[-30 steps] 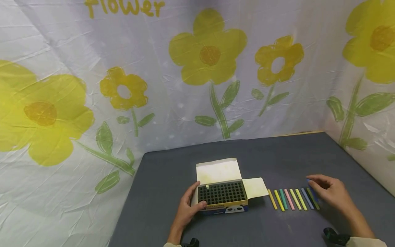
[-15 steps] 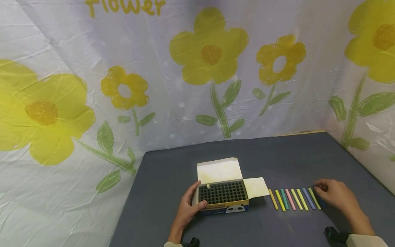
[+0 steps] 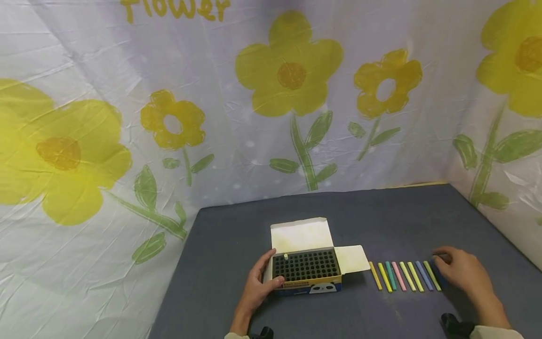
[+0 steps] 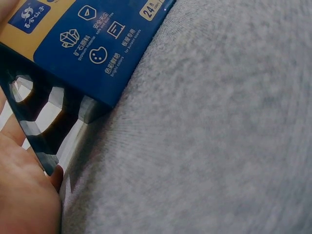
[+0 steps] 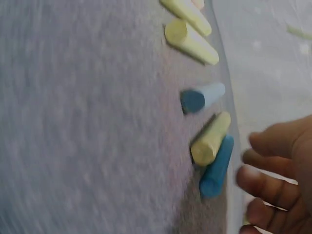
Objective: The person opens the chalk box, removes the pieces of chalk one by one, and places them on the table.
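Observation:
My left hand (image 3: 257, 278) grips the left end of a chalk box (image 3: 319, 285), fingers at its back corner and thumb over the front edge. Inside its black holed insert (image 3: 309, 266) one pale chalk (image 3: 285, 256) stands near the back left. My right hand (image 3: 463, 270) is at the right end of a row of chalks, fingers loosely bent. In the right wrist view a blue chalk (image 5: 217, 170) lies beside a green chalk (image 5: 211, 141), just short of my fingertips (image 5: 249, 175). The hand covers most of that blue chalk in the head view.
To the left, the row runs through a lighter blue chalk (image 3: 424, 275), pale yellow ones, a pink chalk (image 3: 398, 276), a teal chalk (image 3: 390, 276), a yellow chalk and an orange chalk (image 3: 375, 276). The box's lid (image 3: 301, 235) and side flap (image 3: 352, 259) are folded out. A flower-printed curtain (image 3: 237, 155) hangs behind.
My right hand has lowered the blue chalk to the table beside the green one, shifting slightly right, and its fingers have come off it. My left hand stays on the box.

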Action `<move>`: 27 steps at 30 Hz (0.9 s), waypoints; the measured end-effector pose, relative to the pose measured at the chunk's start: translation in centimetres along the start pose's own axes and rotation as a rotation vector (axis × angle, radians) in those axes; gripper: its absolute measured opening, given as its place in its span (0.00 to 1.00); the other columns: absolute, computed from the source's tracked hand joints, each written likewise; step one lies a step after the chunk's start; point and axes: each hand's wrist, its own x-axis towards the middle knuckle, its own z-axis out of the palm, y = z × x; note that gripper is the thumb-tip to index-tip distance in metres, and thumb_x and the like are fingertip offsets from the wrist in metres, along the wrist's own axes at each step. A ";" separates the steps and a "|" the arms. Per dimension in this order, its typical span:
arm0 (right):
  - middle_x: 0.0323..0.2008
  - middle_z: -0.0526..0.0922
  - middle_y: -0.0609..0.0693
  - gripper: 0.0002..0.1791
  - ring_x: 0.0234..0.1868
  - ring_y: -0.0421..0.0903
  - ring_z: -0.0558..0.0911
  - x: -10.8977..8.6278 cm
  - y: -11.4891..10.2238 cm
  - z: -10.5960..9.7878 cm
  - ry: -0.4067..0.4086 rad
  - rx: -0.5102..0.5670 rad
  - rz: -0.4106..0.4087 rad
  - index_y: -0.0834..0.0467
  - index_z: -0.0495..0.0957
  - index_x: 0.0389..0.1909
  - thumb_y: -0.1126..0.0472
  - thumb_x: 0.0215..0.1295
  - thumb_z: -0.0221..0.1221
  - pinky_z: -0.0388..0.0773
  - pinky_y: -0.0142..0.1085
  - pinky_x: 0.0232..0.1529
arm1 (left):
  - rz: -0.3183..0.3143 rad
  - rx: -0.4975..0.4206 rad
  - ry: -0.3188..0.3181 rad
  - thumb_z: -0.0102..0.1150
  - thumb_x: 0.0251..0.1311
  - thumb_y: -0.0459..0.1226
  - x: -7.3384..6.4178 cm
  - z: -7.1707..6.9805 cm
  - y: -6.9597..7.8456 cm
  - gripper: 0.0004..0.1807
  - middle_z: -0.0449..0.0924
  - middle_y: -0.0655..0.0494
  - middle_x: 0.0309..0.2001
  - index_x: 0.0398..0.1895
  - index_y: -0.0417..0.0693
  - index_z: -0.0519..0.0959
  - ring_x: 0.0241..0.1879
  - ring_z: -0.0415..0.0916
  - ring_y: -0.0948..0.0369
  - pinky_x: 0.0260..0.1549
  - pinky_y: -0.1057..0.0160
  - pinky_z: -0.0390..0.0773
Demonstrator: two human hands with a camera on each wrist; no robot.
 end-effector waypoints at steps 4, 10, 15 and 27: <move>0.34 0.87 0.65 0.22 0.25 0.49 0.82 -0.4 -1.2 0.6 0.196 0.045 -0.024 0.70 0.79 0.54 0.53 0.74 0.56 0.74 0.45 0.23 | 0.000 0.002 -0.002 0.72 0.60 0.38 0.0 0.1 0.0 0.39 0.62 0.51 0.77 0.74 0.68 0.68 0.76 0.60 0.47 0.62 0.48 0.73; 0.24 0.83 0.51 0.14 0.19 0.34 0.69 -0.7 -5.3 2.1 0.451 0.174 -0.152 0.65 0.83 0.50 0.58 0.72 0.61 0.63 0.34 0.21 | -0.002 0.014 0.007 0.73 0.59 0.37 -0.1 0.1 0.0 0.39 0.65 0.52 0.76 0.73 0.68 0.69 0.71 0.65 0.49 0.59 0.56 0.74; 0.23 0.81 0.50 0.11 0.20 0.33 0.68 -0.3 -9.6 3.1 0.535 0.295 -0.236 0.61 0.85 0.48 0.61 0.70 0.63 0.64 0.33 0.22 | -0.013 0.006 0.006 0.73 0.59 0.38 -0.1 0.1 0.0 0.39 0.65 0.52 0.76 0.73 0.68 0.69 0.70 0.66 0.50 0.58 0.56 0.75; 0.28 0.84 0.52 0.11 0.22 0.36 0.73 1.1 -17.0 6.0 0.382 0.508 -0.395 0.59 0.84 0.51 0.62 0.70 0.64 0.70 0.33 0.25 | -0.003 0.012 0.003 0.74 0.58 0.38 0.0 0.0 -0.2 0.40 0.66 0.52 0.75 0.73 0.68 0.69 0.68 0.67 0.49 0.55 0.58 0.76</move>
